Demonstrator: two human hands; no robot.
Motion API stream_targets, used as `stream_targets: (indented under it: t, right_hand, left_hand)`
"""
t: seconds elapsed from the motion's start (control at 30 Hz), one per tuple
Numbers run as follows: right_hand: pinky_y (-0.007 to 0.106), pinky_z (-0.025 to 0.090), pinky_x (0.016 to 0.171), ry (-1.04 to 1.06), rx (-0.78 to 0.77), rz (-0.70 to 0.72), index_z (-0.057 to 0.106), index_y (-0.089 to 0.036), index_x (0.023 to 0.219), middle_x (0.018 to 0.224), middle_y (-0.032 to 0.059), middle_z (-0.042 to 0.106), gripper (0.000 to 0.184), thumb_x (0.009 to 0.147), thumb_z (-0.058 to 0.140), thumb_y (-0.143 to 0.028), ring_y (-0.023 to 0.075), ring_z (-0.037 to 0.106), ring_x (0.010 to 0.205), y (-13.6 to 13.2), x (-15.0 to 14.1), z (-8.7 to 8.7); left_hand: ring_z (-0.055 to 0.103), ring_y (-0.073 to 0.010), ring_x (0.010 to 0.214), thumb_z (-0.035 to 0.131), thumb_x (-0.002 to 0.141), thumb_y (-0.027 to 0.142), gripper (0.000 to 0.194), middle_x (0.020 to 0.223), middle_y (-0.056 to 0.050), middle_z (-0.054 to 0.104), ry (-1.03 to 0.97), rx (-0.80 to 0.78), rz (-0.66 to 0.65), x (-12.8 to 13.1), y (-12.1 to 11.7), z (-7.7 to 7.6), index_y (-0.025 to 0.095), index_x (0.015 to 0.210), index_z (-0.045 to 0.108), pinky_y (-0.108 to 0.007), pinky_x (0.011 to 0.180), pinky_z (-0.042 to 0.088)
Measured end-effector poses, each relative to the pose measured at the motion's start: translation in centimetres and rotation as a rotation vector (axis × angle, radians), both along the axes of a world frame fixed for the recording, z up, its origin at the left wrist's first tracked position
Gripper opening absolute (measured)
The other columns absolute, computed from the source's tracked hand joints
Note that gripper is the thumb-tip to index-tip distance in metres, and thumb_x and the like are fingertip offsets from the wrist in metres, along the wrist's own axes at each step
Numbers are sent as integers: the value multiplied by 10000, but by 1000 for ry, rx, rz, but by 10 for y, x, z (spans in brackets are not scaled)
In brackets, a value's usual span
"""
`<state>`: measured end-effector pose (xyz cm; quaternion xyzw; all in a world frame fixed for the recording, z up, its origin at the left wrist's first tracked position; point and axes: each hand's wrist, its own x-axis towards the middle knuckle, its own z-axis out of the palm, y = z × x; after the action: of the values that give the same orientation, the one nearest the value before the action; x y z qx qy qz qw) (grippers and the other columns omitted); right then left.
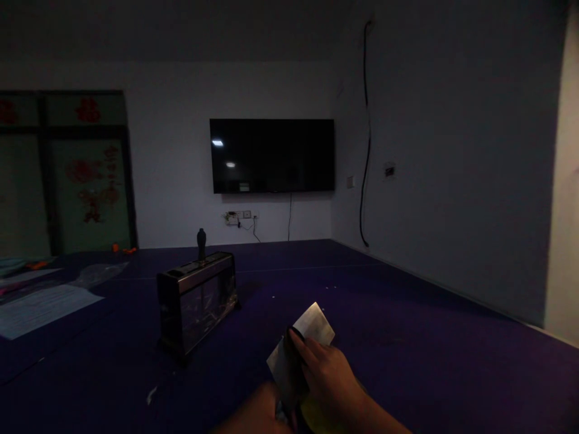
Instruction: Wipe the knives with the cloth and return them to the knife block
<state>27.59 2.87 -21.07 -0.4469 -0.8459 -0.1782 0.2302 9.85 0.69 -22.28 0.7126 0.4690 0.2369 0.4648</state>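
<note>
The right hand (332, 374) is low in the head view, just right of centre, with its fingers bent over a dark narrow item (293, 361); its grip is together, clamped on that item. The item lies across a pale flat square-cornered piece (316, 322), which is tilted, 1 corner pointing up and away. The left hand (260, 413) is blurred and cut by the bottom edge, just beside the piece's lower end, and I cannot tell whether its grip is apart or together. Something yellow-green (316, 416) shows beneath the right hand; it may be part of the held things, but the light is too poor to be sure.

Left of the hands and well apart from them, a black-and-metal frame with clear panels (196, 301) stands upright on the wide dark purple surface (429, 361), a black knob-shaped handle (201, 244) rising from its top. Farther left lie a white printed paper sheet (49, 307) and a crumpled clear plastic film (97, 274). A small white scrap (151, 395) is near the frame's base. Beyond, a black flat television (274, 157) hangs on the wall.
</note>
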Motion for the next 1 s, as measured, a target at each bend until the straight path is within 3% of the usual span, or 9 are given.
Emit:
stream_targets:
  t: [0.23, 0.43, 0.6, 0.83, 1.0]
  right_hand:
    - [270, 496, 635, 41, 37, -37, 407, -124, 1329, 931, 110, 666, 563, 770, 380, -65, 184, 631, 687, 4, 5, -1]
    - [258, 499, 626, 121, 42, -113, 412, -150, 1328, 957, 105, 673, 561, 774, 375, -75, 172, 640, 686, 14, 15, 0]
    - [253, 499, 646, 221, 51, -160, 434, -203, 1313, 1003, 86, 669, 524, 811, 343, -86, 159, 646, 725, 21, 26, 5]
    - [263, 493, 589, 238, 37, -243, 441, -182, 1309, 883, 71, 673, 468, 856, 333, -138, 179, 645, 692, 30, 41, 7]
    - [258, 503, 613, 262, 91, -213, 449, -184, 1301, 907, 76, 679, 466, 854, 327, -132, 175, 653, 714, 32, 41, 5]
  left_hand:
    - [565, -178, 871, 664, 543, 98, 385, 868, 1, 633, 38, 3, 59, 0, -1, 0, 169, 918, 613, -277, 766, 414]
    - [483, -91, 548, 602, 560, 81, 236, 607, 54, 523, 57, -128, 65, -1, 2, -5, 167, 778, 577, -210, 505, 328]
    - [440, -71, 514, 562, 565, 67, 201, 571, 62, 491, 30, -137, 10, 0, 6, -8, 161, 741, 587, -201, 487, 295]
    - [470, -83, 532, 596, 560, 109, 211, 602, 48, 521, 13, -137, 4, -3, 8, -15, 159, 766, 590, -208, 505, 327]
    - [473, -78, 545, 583, 537, 98, 209, 608, 50, 530, 41, -121, 20, -3, 11, -14, 151, 739, 597, -216, 531, 335]
